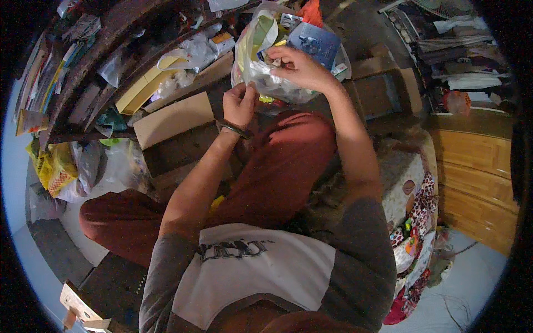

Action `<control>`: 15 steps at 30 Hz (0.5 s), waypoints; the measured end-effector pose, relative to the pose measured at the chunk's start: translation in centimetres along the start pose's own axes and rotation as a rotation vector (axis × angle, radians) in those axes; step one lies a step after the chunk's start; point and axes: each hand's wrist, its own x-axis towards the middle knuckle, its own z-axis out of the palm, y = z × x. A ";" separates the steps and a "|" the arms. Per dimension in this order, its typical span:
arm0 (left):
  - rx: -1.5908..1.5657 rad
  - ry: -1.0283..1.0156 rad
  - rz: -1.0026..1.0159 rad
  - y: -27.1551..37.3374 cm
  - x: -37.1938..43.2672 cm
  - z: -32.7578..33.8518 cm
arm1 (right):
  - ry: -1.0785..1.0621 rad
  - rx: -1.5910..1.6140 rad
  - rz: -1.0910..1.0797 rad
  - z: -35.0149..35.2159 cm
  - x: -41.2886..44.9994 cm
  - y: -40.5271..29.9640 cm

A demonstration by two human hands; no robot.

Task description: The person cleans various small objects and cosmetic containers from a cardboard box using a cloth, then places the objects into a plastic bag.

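Note:
A translucent plastic bag (245, 54) stuffed with packaging stands beyond my raised knee. My left hand (240, 104) pinches the near left edge of this bag between thumb and fingers. Over its mouth, my right hand (306, 70) is curled, thumb towards the fingers, around a small crumpled greyish piece (277, 62); what it is cannot be told. White crumpled material (260, 71) lies just under those fingers. A blue printed box (315, 43) leans in the bag behind my right hand, with a red-orange wrapper (311, 13) above it.
An open cardboard box (175, 120) stands left of my left forearm, and another carton (374, 95) right of the bag. Cluttered dark shelves (125, 50) run along the left. A patterned cloth (404, 183) and wooden drawers (474, 166) are on the right. Yellow bags (58, 166) sit far left.

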 end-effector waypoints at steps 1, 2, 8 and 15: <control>-0.007 -0.003 -0.003 0.1 -0.1 0.1 | 0.058 0.157 -0.036 -0.3 -0.4 0.5; -0.028 -0.022 -0.024 0.2 -0.2 0.1 | 0.170 0.060 -0.131 -0.5 -0.7 1.0; -0.043 -0.073 -0.049 -0.2 -0.2 0.2 | 0.518 0.235 -0.016 -0.5 -1.2 0.8; -0.003 -0.062 0.028 -0.7 -0.3 0.1 | 0.720 0.804 -0.001 -1.1 -1.9 1.5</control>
